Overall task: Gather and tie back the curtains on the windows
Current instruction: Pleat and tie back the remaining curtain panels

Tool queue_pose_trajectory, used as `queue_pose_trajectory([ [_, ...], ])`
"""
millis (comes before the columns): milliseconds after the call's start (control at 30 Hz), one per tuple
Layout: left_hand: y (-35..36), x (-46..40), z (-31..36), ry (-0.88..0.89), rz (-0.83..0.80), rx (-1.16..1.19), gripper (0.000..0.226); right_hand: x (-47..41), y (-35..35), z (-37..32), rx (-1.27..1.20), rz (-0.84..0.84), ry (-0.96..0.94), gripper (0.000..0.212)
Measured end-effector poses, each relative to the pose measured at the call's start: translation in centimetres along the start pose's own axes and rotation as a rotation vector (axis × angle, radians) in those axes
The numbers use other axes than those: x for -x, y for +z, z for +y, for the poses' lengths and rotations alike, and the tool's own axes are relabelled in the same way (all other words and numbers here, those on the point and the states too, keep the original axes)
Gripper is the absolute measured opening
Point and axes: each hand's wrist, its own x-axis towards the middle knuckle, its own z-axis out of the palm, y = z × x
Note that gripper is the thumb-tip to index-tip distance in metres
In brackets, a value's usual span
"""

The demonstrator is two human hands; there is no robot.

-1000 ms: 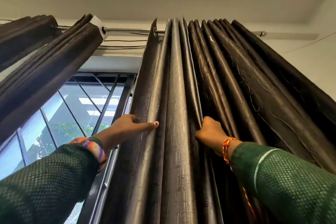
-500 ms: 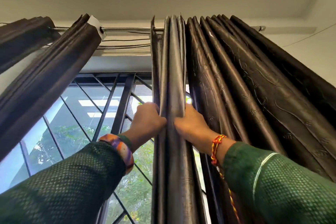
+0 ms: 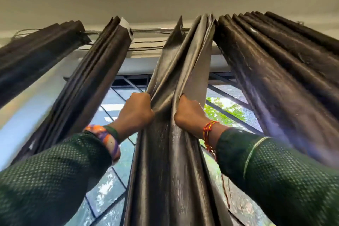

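A dark, shiny curtain panel [image 3: 170, 152] hangs from the rod [image 3: 150, 30] straight ahead, bunched into narrow folds. My left hand [image 3: 136, 112] grips its left edge and my right hand [image 3: 189, 113] grips its right edge, squeezing the folds between them at about the same height. Both arms wear green sleeves. The fingers of both hands are hidden behind the fabric. More dark curtain [image 3: 278, 71] hangs gathered at the right, apart from the held bundle.
Two more gathered dark curtain bundles hang at the left [image 3: 88, 82] and far left [image 3: 31, 57]. Behind them is a window with a metal grille [image 3: 227, 95] and green trees outside. Thin cords [image 3: 146, 46] run below the rod. The ceiling is above.
The curtain went from spread folds to a tight bundle squeezed between both hands. The bundle has separated from the right curtain, uncovering window on its right. The view has tilted upward.
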Motion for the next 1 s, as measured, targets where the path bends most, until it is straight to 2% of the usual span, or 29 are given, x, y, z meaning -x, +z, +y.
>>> queue_pose_trajectory([
  [333, -4.3, -2.8, -9.7, 0.001, -0.064, -0.059, 0.022, -3.0, 5.9, -8.4, 0.061, 0.000, -0.051, 0.036],
  [500, -5.2, -2.1, -14.9, -0.086, -0.084, -0.117, 0.023, -3.6, 9.3, -12.0, -0.028, -0.041, -0.053, 0.036],
  [633, -5.4, -1.6, -17.6, -0.086, -0.078, -0.147, 0.021, -3.7, 11.4, -13.7, -0.127, -0.061, -0.032, 0.038],
  [733, -4.8, -1.1, -17.1, -0.029, -0.091, -0.136, 0.006, -3.5, 11.7, -13.5, -0.173, -0.046, -0.012, 0.038],
  [800, -3.9, -0.4, -15.7, 0.026, -0.094, -0.101, 0.011, -3.0, 11.7, -12.5, -0.180, -0.040, 0.001, 0.040],
  [900, -2.6, 0.8, -13.0, 0.128, -0.113, -0.046, 0.031, -1.8, 11.2, -10.4, -0.147, -0.050, 0.048, 0.046],
  [1000, -1.5, 1.7, -9.9, 0.178, -0.078, -0.027, 0.030, -0.5, 9.6, -7.7, -0.058, -0.061, 0.110, 0.064],
])
